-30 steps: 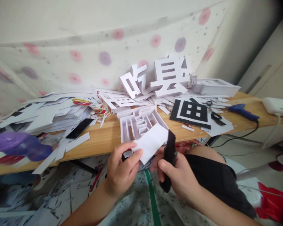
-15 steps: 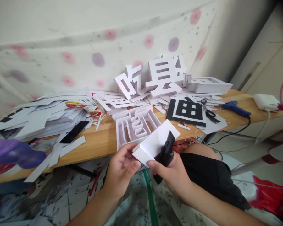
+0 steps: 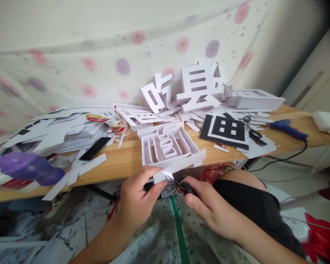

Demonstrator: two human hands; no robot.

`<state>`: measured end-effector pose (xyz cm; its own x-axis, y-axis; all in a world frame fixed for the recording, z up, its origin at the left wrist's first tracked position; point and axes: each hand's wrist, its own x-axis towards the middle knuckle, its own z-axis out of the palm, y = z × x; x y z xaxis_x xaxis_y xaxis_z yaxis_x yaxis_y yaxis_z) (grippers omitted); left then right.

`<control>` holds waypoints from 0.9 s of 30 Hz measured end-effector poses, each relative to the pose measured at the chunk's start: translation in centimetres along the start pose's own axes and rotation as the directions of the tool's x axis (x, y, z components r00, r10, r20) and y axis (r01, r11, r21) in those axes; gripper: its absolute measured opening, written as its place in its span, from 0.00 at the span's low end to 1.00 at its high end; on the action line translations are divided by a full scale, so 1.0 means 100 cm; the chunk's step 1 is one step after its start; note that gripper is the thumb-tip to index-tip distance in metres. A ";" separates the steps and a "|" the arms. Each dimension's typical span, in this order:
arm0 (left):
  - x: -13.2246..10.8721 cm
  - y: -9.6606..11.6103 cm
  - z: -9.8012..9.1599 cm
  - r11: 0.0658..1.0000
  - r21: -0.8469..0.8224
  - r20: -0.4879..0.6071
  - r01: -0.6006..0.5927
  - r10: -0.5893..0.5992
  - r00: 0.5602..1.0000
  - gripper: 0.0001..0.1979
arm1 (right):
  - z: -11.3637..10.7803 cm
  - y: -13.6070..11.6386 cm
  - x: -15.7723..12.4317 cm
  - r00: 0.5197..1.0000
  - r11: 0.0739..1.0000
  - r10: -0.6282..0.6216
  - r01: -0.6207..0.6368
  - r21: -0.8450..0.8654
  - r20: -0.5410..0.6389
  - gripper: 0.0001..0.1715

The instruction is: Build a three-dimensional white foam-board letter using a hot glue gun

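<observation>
My left hand (image 3: 139,196) pinches one end of a white card strip (image 3: 181,165), which now lies nearly edge-on and reaches up to the right. My right hand (image 3: 206,205) is closed round a black tool (image 3: 184,187) whose tip meets the strip's near end. Both hands hover over my lap, just in front of the wooden table edge (image 3: 121,167). Right behind the strip on the table sits a white cut-out character frame (image 3: 167,145).
Piled white 3D characters (image 3: 192,90) stand at the back, with a black-and-white character sheet (image 3: 225,130), scissors (image 3: 251,130) and a blue glue gun (image 3: 286,128) to the right. A black phone (image 3: 95,148), paper stacks and a purple object (image 3: 30,168) lie left. Scraps cover the floor.
The white card has tipped from broad face-on to nearly edge-on. My right hand has dropped, bringing the black tool's tip down to the strip's near end.
</observation>
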<state>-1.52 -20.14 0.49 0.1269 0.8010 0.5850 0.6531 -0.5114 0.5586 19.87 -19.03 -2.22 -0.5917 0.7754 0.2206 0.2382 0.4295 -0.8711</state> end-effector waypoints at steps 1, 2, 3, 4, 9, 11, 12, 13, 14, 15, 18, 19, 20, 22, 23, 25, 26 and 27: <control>0.000 0.000 0.000 1.000 0.010 0.001 -0.014 0.014 1.000 0.09 | 0.000 -0.001 0.000 1.000 1.000 0.000 0.000 -0.008 0.005 0.20; 0.000 0.000 0.000 0.999 0.019 0.001 -0.027 0.027 1.000 0.10 | 0.001 -0.002 0.001 1.000 1.000 -0.001 0.001 -0.012 0.001 0.20; 0.000 -0.001 0.000 0.999 0.027 0.003 -0.039 0.039 0.999 0.10 | 0.001 -0.002 0.001 1.000 1.000 -0.004 0.004 -0.014 -0.006 0.20; 0.000 -0.001 0.000 0.998 0.035 0.006 -0.047 0.047 0.999 0.10 | 0.002 -0.002 0.001 1.000 1.000 -0.009 0.008 -0.014 -0.013 0.20; 0.000 -0.001 -0.001 0.996 0.052 0.015 -0.076 0.076 0.997 0.11 | 0.003 -0.001 0.001 1.000 1.000 -0.014 0.014 -0.026 -0.023 0.22; 0.000 0.000 -0.001 0.995 0.052 0.018 -0.083 0.082 0.996 0.11 | 0.003 -0.001 0.001 1.000 1.000 -0.012 0.012 -0.029 -0.021 0.22; 0.001 0.000 -0.001 0.995 0.052 0.021 -0.085 0.084 0.996 0.11 | 0.003 0.000 0.001 1.000 1.000 -0.009 0.009 -0.027 -0.015 0.22; 0.001 0.000 -0.001 0.995 0.052 0.024 -0.090 0.089 0.996 0.11 | 0.002 0.000 0.002 1.000 1.000 -0.003 0.003 -0.027 -0.009 0.22; 0.001 0.001 -0.001 0.994 0.053 0.025 -0.096 0.095 0.995 0.12 | 0.002 0.000 0.002 1.000 1.000 0.004 -0.004 -0.027 0.001 0.22; 0.001 0.001 -0.002 0.993 0.054 0.026 -0.102 0.101 0.995 0.12 | 0.002 0.000 0.003 1.000 1.000 0.009 -0.009 -0.028 0.011 0.23; 0.000 0.001 -0.002 0.992 0.057 0.030 -0.110 0.109 0.994 0.12 | 0.002 -0.001 0.004 1.000 0.999 0.025 -0.025 -0.046 0.009 0.24; 0.000 0.001 -0.003 0.992 0.056 0.030 -0.111 0.109 0.994 0.11 | 0.003 -0.001 0.004 1.000 0.998 0.031 -0.031 -0.058 0.004 0.25; 0.000 0.001 -0.003 0.992 0.055 0.032 -0.111 0.109 0.994 0.11 | 0.003 -0.001 0.004 0.999 0.997 0.036 -0.036 -0.069 0.001 0.26; -0.001 0.000 -0.002 0.993 0.053 0.027 -0.103 0.102 0.994 0.10 | 0.004 -0.002 0.004 0.999 0.995 0.046 -0.045 -0.089 0.004 0.27; -0.002 0.000 -0.002 0.994 0.055 0.019 -0.098 0.097 0.995 0.10 | 0.004 -0.002 0.004 0.999 0.994 0.051 -0.049 -0.095 0.012 0.28; -0.003 0.000 -0.001 0.995 0.061 -0.003 -0.084 0.084 0.996 0.09 | 0.004 -0.002 0.004 0.998 0.993 0.062 -0.060 -0.105 0.018 0.29; -0.004 0.000 -0.001 0.995 0.063 -0.015 -0.076 0.077 0.997 0.09 | 0.004 -0.002 0.004 0.998 0.992 0.068 -0.066 -0.111 0.017 0.30; -0.004 0.000 -0.001 0.996 0.063 -0.023 -0.070 0.072 0.997 0.08 | 0.004 -0.002 0.004 0.997 0.991 0.075 -0.072 -0.117 0.016 0.30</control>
<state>-1.69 -20.54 0.31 0.1563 0.7550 0.6368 0.6886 -0.5455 0.4778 19.29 -18.98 -2.16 -0.5849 0.7975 0.1478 0.3687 0.4237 -0.8274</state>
